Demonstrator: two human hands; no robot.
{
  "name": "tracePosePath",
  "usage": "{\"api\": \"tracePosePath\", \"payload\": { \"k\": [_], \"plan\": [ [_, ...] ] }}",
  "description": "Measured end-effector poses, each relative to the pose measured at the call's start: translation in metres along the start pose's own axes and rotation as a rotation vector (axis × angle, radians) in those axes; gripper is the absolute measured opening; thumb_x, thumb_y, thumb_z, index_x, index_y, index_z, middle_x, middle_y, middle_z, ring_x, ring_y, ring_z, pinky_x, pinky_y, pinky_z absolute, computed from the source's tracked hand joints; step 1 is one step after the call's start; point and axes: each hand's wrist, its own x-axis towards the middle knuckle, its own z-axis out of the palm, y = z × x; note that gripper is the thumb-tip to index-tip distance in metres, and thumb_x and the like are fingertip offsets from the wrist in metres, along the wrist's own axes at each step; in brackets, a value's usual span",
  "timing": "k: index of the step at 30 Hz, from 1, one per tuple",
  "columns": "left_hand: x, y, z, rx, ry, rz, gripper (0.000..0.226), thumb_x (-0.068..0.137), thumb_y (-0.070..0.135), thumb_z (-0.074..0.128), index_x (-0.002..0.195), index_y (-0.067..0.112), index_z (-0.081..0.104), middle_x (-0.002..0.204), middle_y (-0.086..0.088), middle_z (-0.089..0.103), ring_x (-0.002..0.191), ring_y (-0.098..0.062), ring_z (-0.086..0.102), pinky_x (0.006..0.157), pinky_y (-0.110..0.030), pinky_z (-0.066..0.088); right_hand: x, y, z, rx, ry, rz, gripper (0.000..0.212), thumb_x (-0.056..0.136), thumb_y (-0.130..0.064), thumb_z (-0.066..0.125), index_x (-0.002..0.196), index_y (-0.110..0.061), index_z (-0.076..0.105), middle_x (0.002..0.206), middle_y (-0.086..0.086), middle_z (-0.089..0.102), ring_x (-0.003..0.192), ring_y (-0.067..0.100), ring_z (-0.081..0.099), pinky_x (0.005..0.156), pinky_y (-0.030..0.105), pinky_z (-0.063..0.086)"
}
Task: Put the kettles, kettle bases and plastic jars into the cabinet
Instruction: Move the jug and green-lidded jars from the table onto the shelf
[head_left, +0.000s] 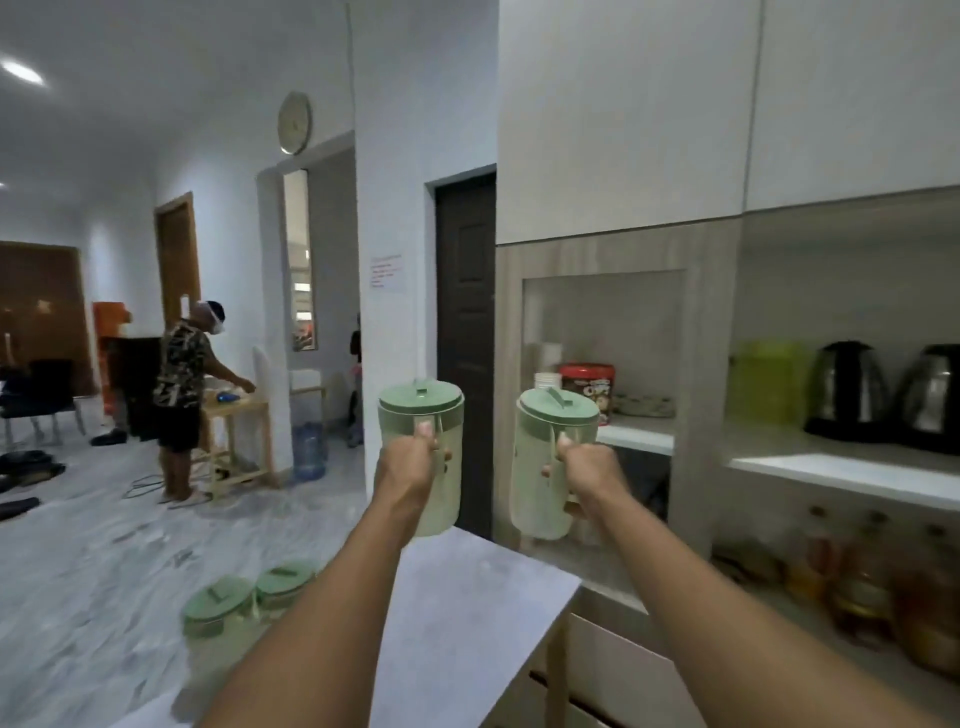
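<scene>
Both my hands are raised in front of the cabinet, each gripping the handle of a pale green plastic jar with a green lid. My left hand holds the left jar; my right hand holds the right jar, which hangs before the cabinet's left open niche. Two more green-lidded jars stand low at the left, beyond the grey counter's edge. Two black and steel kettles sit on their bases on the white shelf at the right.
A red tin and a white cup stack stand in the left niche. A yellow-green container sits left of the kettles. Bottles fill the lower right shelf. The grey counter lies below my arms. A person stands at a wooden table far left.
</scene>
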Motion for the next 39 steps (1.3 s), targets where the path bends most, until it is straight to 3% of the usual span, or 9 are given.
{"api": "tracePosePath", "payload": {
  "k": [4,9,14,19,27,30,33,36,39],
  "plan": [
    [-0.006,-0.001,0.115,-0.033,-0.204,-0.008,0.043,0.102,0.038,0.041,0.105,0.004,0.068,0.100,-0.012,0.070,0.077,-0.019,0.061,0.063,-0.028,0.043,0.033,0.010,-0.107,-0.019,0.163,0.008,0.026,0.100,-0.030,0.048,0.078,-0.018,0.055,0.106,0.014,0.074,0.090,0.023,0.067,0.078,0.038,0.050],
    [-0.024,0.004,0.269,-0.091,-0.394,-0.014,0.043,0.101,0.038,0.042,0.104,0.004,0.069,0.107,-0.014,0.071,0.095,-0.028,0.065,0.083,-0.037,0.049,0.083,0.021,-0.239,-0.056,0.329,0.016,0.021,0.099,-0.033,0.049,0.087,-0.018,0.056,0.101,0.012,0.075,0.102,0.030,0.066,0.093,0.048,0.052],
    [-0.028,0.012,0.412,-0.123,-0.504,-0.017,0.044,0.100,0.042,0.040,0.091,0.011,0.071,0.101,-0.011,0.073,0.096,-0.028,0.067,0.089,-0.044,0.053,0.147,0.021,-0.353,-0.102,0.421,0.007,0.021,0.099,-0.034,0.049,0.101,-0.015,0.058,0.100,0.011,0.075,0.097,0.028,0.065,0.094,0.049,0.051],
    [-0.010,0.014,0.528,-0.177,-0.531,-0.041,0.043,0.103,0.035,0.039,0.103,0.004,0.069,0.097,-0.011,0.072,0.081,-0.020,0.062,0.072,-0.032,0.049,0.215,0.018,-0.430,-0.104,0.439,-0.020,0.030,0.101,-0.029,0.050,0.114,-0.005,0.062,0.105,0.015,0.073,0.081,0.019,0.063,0.092,0.047,0.051],
    [0.058,-0.016,0.626,-0.103,-0.493,-0.061,0.040,0.102,0.037,0.040,0.080,0.015,0.065,0.102,-0.012,0.071,0.100,-0.029,0.065,0.097,-0.047,0.049,0.337,0.044,-0.458,-0.035,0.408,0.000,0.019,0.102,-0.028,0.048,0.106,-0.012,0.057,0.103,0.014,0.071,0.081,0.018,0.061,0.083,0.042,0.050],
    [0.101,-0.031,0.659,-0.097,-0.467,-0.087,0.040,0.102,0.036,0.041,0.080,0.013,0.065,0.100,-0.012,0.071,0.095,-0.028,0.065,0.094,-0.042,0.050,0.394,0.055,-0.454,-0.038,0.391,0.008,0.026,0.101,-0.029,0.049,0.113,-0.010,0.061,0.099,0.013,0.073,0.082,0.020,0.064,0.085,0.041,0.051],
    [0.148,-0.042,0.693,-0.082,-0.439,-0.113,0.046,0.101,0.039,0.038,0.094,0.007,0.070,0.101,-0.013,0.071,0.094,-0.030,0.064,0.087,-0.038,0.047,0.451,0.062,-0.448,-0.033,0.381,0.025,0.029,0.100,-0.027,0.051,0.113,-0.004,0.065,0.099,0.018,0.074,0.072,0.019,0.062,0.066,0.033,0.048],
    [0.200,-0.053,0.726,-0.038,-0.394,-0.157,0.044,0.098,0.030,0.040,0.109,-0.002,0.068,0.107,-0.019,0.070,0.101,-0.036,0.066,0.081,-0.037,0.048,0.505,0.064,-0.442,-0.047,0.379,0.050,0.027,0.099,-0.025,0.053,0.109,-0.003,0.065,0.095,0.018,0.073,0.069,0.021,0.063,0.058,0.029,0.048],
    [0.242,-0.062,0.753,-0.007,-0.347,-0.189,0.038,0.098,0.025,0.039,0.100,0.000,0.067,0.101,-0.017,0.068,0.095,-0.033,0.066,0.074,-0.036,0.048,0.555,0.070,-0.437,-0.070,0.387,0.085,0.020,0.094,-0.017,0.054,0.094,-0.003,0.068,0.094,0.016,0.074,0.077,0.030,0.071,0.067,0.046,0.061]
  ]
}}
